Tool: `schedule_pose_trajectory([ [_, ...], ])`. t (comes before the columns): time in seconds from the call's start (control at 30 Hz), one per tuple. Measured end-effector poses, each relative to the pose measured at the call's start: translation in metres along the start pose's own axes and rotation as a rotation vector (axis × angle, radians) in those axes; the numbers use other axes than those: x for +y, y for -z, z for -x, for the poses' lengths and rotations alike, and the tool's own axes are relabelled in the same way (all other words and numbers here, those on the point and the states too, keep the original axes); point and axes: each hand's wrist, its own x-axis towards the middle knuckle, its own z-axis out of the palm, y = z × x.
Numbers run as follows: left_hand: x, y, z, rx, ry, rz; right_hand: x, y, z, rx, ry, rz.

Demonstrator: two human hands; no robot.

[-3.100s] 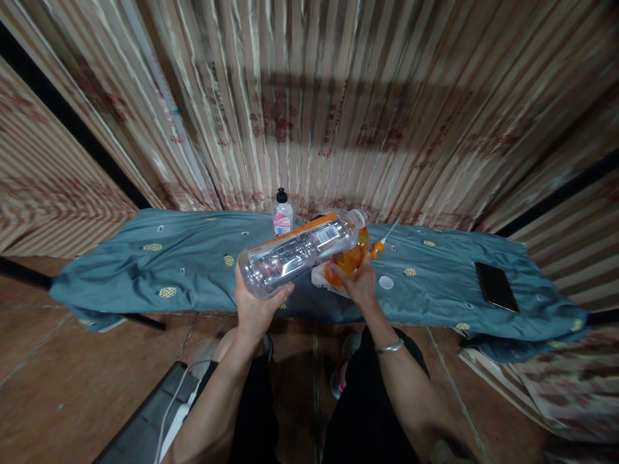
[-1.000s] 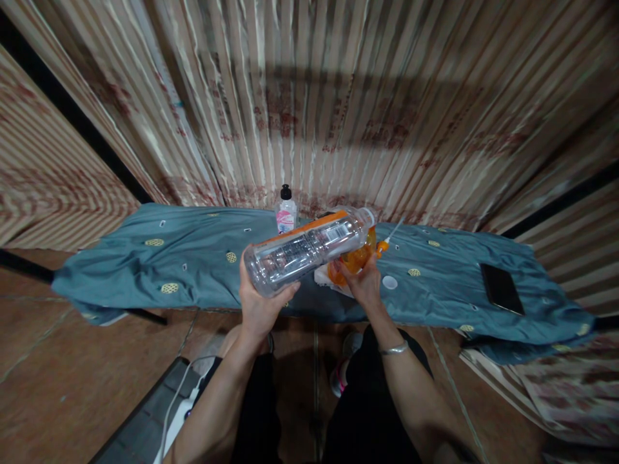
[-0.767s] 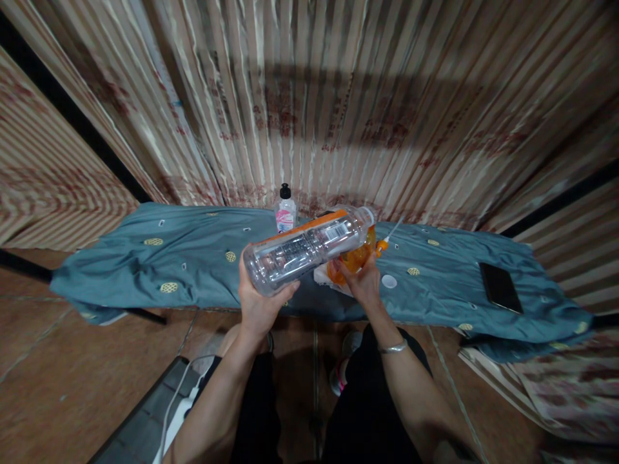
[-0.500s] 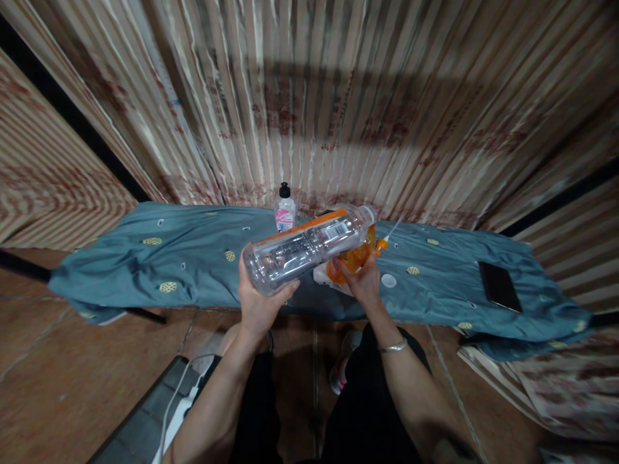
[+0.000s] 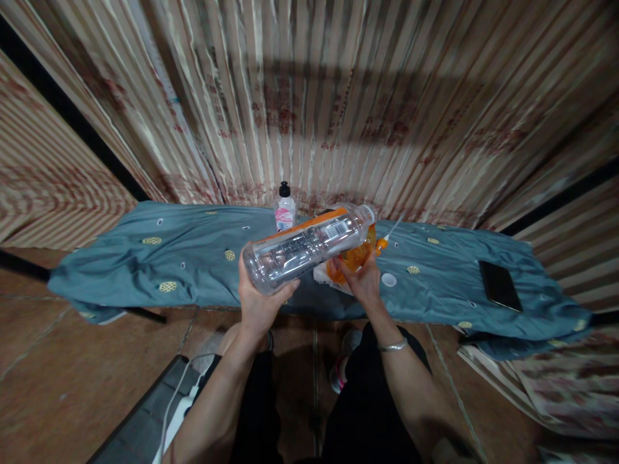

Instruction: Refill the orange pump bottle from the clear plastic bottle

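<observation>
My left hand (image 5: 258,303) grips the base of a large clear plastic bottle (image 5: 304,246) with an orange label. The bottle is tilted, its open mouth up at the right over an orange container (image 5: 355,258). My right hand (image 5: 363,283) is closed around that orange container, which rests on a white cloth (image 5: 323,276) on the table. A white cap (image 5: 388,280) lies on the cover just right of my right hand. An orange nozzle with a thin white tube (image 5: 385,240) lies behind the container.
A long table under a blue-grey patterned cover (image 5: 193,258) stands against a striped curtain (image 5: 309,96). A small bottle with a black cap and pink label (image 5: 284,211) stands at the back. A dark phone (image 5: 500,286) lies at the right. A white cable (image 5: 176,393) runs on the floor.
Both hands, the tilted bottle and the orange container keep almost the same place; only the view has shifted slightly since the earliest frame.
</observation>
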Motion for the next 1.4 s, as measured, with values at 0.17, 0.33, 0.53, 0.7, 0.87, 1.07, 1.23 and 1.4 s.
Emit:
schedule_pose_trajectory([
  [0.17, 0.000, 0.000, 0.000, -0.011, -0.020, -0.006, -0.003, 0.001, 0.001, -0.018, -0.004, 0.001],
  [0.33, 0.002, -0.001, 0.000, -0.007, -0.025, -0.012, -0.007, 0.002, 0.001, -0.023, -0.031, 0.002],
  [0.53, 0.001, -0.001, 0.000, -0.017, 0.004, 0.010, -0.009, 0.005, 0.002, -0.046, -0.027, -0.008],
  [0.7, 0.001, 0.000, 0.000, -0.007, -0.006, -0.002, -0.004, 0.002, 0.000, -0.026, -0.019, 0.007],
  [0.87, -0.001, 0.000, 0.000, -0.021, -0.035, -0.021, 0.003, -0.001, -0.001, -0.005, 0.020, -0.007],
  [1.07, -0.001, 0.000, 0.000, -0.020, -0.012, 0.007, 0.004, -0.001, -0.001, -0.002, 0.022, 0.000],
  [1.23, 0.000, -0.001, 0.000, -0.012, 0.004, 0.005, 0.005, -0.001, -0.001, -0.005, 0.035, -0.021],
  [1.4, -0.001, 0.000, 0.000, -0.009, -0.004, -0.003, 0.003, -0.001, -0.001, 0.001, 0.001, -0.025],
])
